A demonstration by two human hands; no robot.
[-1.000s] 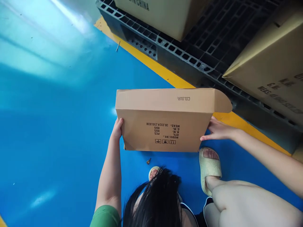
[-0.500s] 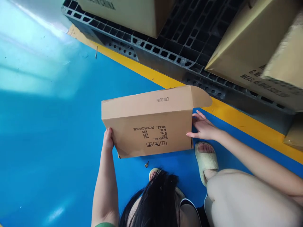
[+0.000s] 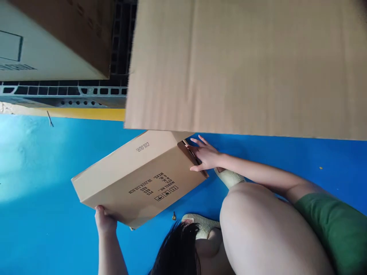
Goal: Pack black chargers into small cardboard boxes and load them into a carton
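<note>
A brown cardboard box (image 3: 137, 187) with printed lettering is tilted above the blue floor, its left end lower than its right. My left hand (image 3: 105, 221) grips its lower left end, thumb on the printed face and fingers hidden behind. At the right end, my right hand (image 3: 205, 153) touches the edge by the end flaps, its fingers spread and the thumb near the printed side. The box's upper right corner is covered by a large cardboard surface in front.
That large cardboard surface (image 3: 246, 68) fills the upper right. A dark plastic pallet (image 3: 71, 91) bearing a big carton (image 3: 57, 42) stands at upper left, by a yellow floor line (image 3: 94, 114). My knee (image 3: 252, 221) and a sandal (image 3: 202, 225) are below.
The box has swung from nearly level to tilted, its left end dropping, and shifted left in view with both hands. The large cardboard surface now covers the upper right.
</note>
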